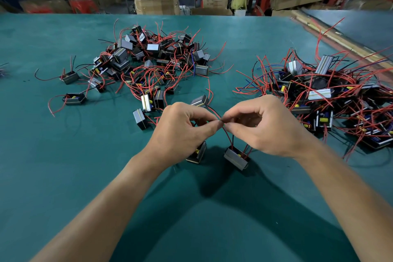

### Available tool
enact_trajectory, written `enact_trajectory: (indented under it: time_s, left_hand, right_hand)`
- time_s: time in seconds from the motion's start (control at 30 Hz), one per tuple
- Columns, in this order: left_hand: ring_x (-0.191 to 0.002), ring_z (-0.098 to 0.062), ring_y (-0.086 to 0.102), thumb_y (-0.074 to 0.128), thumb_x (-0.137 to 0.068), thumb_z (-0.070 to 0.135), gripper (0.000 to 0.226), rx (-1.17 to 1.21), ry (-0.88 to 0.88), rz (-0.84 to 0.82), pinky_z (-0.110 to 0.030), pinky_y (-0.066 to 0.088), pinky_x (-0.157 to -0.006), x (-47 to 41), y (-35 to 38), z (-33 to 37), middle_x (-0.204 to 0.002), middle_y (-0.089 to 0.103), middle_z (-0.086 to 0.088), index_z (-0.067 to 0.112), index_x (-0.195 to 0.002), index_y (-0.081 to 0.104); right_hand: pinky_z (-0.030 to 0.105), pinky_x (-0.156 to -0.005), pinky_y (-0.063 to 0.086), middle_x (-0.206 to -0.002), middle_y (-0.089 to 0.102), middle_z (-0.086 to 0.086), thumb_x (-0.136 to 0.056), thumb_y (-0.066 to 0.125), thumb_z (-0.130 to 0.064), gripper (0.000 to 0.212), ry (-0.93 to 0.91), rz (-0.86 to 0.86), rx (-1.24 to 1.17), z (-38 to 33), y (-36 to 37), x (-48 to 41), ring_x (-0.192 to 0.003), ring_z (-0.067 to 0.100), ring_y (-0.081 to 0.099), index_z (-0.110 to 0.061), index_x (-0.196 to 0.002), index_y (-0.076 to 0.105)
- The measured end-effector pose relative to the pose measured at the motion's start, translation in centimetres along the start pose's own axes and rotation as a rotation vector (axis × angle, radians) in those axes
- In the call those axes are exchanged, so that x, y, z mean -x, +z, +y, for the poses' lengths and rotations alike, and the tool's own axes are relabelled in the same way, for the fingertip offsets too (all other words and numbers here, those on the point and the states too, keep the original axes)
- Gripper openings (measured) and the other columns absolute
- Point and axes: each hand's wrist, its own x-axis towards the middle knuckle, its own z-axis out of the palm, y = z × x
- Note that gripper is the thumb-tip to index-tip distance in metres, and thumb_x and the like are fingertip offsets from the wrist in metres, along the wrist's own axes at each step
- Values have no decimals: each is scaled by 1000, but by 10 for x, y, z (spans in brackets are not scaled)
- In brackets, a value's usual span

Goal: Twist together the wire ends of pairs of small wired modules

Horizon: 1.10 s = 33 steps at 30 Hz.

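Two small black modules hang just above the green table [63, 176] below my hands: one [197, 154] under my left hand, one [236, 158] under my right. Red and black wires [228, 136] rise from them to where my fingertips meet. My left hand [182, 132] pinches the wire ends between thumb and forefinger. My right hand [263, 125] pinches the same spot from the other side. The fingertips of both hands touch at the wire ends, which are mostly hidden by them.
A loose heap of modules with red wires [153, 64] lies at the back centre. A second tangled heap [323, 95] lies at the right, close to my right hand. Single modules [74, 98] lie at the left. Cardboard boxes [157, 3] and people stand beyond the table's far edge.
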Motion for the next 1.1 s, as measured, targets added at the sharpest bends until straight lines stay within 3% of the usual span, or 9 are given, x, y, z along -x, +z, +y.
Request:
enact_trajectory:
  time_s: [0.17,0.33,0.37,0.43,0.53,0.63,0.9,1.1]
  left_hand:
    - [-49,-12,34,74,-87,20,12,158,-95,-91,-24,28,-47,-1,-3,2,-53,50,-3,15,-76,78]
    - [-63,-19,42,76,-85,20,9,208,-108,-218,-37,36,-58,0,-8,7,-66,62,-22,13,-79,79]
    - [-62,-19,41,76,-85,18,10,211,-106,-239,-38,35,-57,0,-9,7,-64,60,-19,11,-78,78]
    - [-58,-18,36,76,-85,14,13,198,-95,-270,-38,29,-51,1,-10,7,-58,50,-11,6,-75,76]
    - [-52,-15,28,77,-85,13,19,170,-69,-292,-28,21,-47,1,-9,9,-53,39,-2,1,-70,74]
    - [-49,-10,29,78,-83,10,14,194,-81,-275,-22,23,-45,2,-7,10,-51,43,3,3,-71,76]
    - [-52,-11,35,83,-78,15,14,202,-79,-227,-27,27,-47,3,-1,10,-55,53,-2,5,-70,76]
    - [-51,-12,35,84,-77,20,18,223,-77,-178,-29,25,-46,3,4,9,-54,52,-1,8,-69,75]
  right_hand:
    - [33,-58,50,-73,72,-2,-82,70,-7,16,-9,-40,-24,-2,-6,0,-65,26,64,-21,-84,78]
    - [44,-57,50,-70,73,5,-79,76,-20,4,-1,-82,-92,-3,-10,-1,-63,31,64,-17,-77,79]
    - [44,-59,51,-70,73,5,-78,79,-18,0,5,-101,-117,-3,-9,-1,-61,26,64,-18,-78,78]
    - [42,-64,53,-73,73,4,-78,82,-11,12,18,-121,-156,-4,-8,-1,-63,15,64,-22,-81,77]
    - [44,-68,55,-76,74,5,-76,83,-11,16,45,-148,-187,-4,-7,-1,-67,14,66,-24,-84,77]
    - [40,-64,55,-74,75,4,-74,81,-18,7,44,-156,-191,-4,-7,-1,-65,21,68,-19,-80,78]
    - [18,-60,51,-68,72,-1,-79,80,-9,11,51,-228,-144,-3,-8,-1,-60,5,62,-16,-74,74]
    - [21,-60,49,-65,68,-4,-81,75,-21,12,94,-227,-119,-1,-5,-1,-61,6,58,-18,-71,69]
